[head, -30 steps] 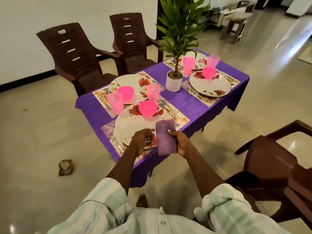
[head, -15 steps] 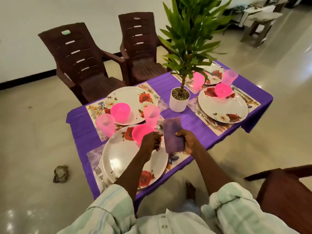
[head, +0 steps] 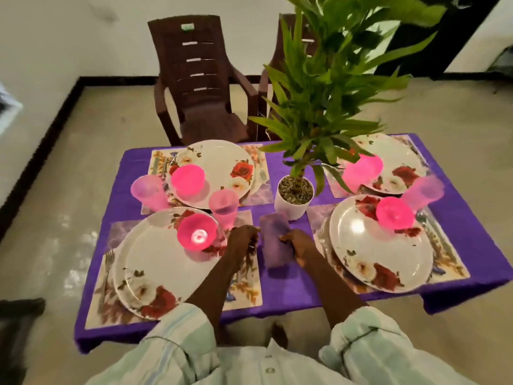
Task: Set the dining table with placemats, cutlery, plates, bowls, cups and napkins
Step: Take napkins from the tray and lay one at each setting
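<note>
My right hand point(head: 298, 244) grips a folded purple napkin point(head: 274, 240) low over the purple tablecloth point(head: 283, 295), between the two near settings. My left hand point(head: 240, 241) is curled over the right edge of the near-left floral placemat point(head: 244, 290) and seems to hold thin metal cutlery, mostly hidden by the fingers. Beside it lie a floral plate point(head: 155, 262) with a pink bowl point(head: 197, 234), a pink cup point(head: 223, 207) and a fork point(head: 108, 262). The near-right plate point(head: 380, 251) carries another pink bowl point(head: 394, 215).
A white pot point(head: 294, 201) with a tall green plant stands at the table's middle, just beyond the napkin, its leaves hiding part of the far-right setting. Two far settings have plates, bowls and cups. Brown plastic chairs point(head: 197, 79) stand behind the table.
I have stepped closer and now look down on the table. Both hands moved forward and right, carrying the napkin from over the near plate to the gap between the near settings.
</note>
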Demonstrator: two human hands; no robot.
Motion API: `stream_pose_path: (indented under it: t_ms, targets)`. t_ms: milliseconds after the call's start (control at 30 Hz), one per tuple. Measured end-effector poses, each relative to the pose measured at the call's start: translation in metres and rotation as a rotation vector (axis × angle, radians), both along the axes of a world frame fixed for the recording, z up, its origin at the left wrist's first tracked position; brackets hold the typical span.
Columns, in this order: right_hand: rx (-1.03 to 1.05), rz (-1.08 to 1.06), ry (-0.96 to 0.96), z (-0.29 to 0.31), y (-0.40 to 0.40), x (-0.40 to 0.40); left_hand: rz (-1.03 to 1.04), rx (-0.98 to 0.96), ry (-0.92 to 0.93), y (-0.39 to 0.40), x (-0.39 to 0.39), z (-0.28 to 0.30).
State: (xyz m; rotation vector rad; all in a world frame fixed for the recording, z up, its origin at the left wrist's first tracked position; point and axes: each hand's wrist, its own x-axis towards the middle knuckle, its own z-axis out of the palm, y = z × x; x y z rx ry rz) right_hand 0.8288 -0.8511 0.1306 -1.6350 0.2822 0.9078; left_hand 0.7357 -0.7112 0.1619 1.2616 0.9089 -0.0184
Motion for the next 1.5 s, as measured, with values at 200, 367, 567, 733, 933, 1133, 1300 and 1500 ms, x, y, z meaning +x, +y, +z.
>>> stream_pose_path:
  t_ms: [200,367,567,733,933,1133,1300,1500]
  targets:
    - [-0.053,0.097,-0.092,-0.029,0.020,0.014,0.080,-0.020,0.072,0.009,0.004,-0.006]
    - [-0.259,0.160,-0.282,-0.018,0.022,0.013,0.167,-0.022,0.063,0.017,0.005,-0.006]
    - [-0.490,0.253,-0.704,-0.012,0.023,0.005,0.177,-0.004,0.063,0.017,0.002,-0.012]
    - [-0.476,0.767,-1.033,0.001,0.018,0.000,0.176,0.058,0.065,0.013,-0.005,-0.012]
    - [-0.642,1.235,-0.857,-0.003,0.025,0.007,0.100,0.229,0.054,0.002,-0.010,-0.010]
    - [-0.664,1.271,-0.846,-0.005,0.029,0.006,-0.068,0.457,0.084,-0.002,-0.016,-0.019]
    - [-0.553,1.023,-1.099,0.008,0.028,-0.009,0.003,0.501,0.042,-0.010,-0.028,-0.017]
    - [-0.317,0.573,-1.503,0.027,0.052,-0.057,0.244,0.646,-0.045,-0.018,-0.064,-0.004]
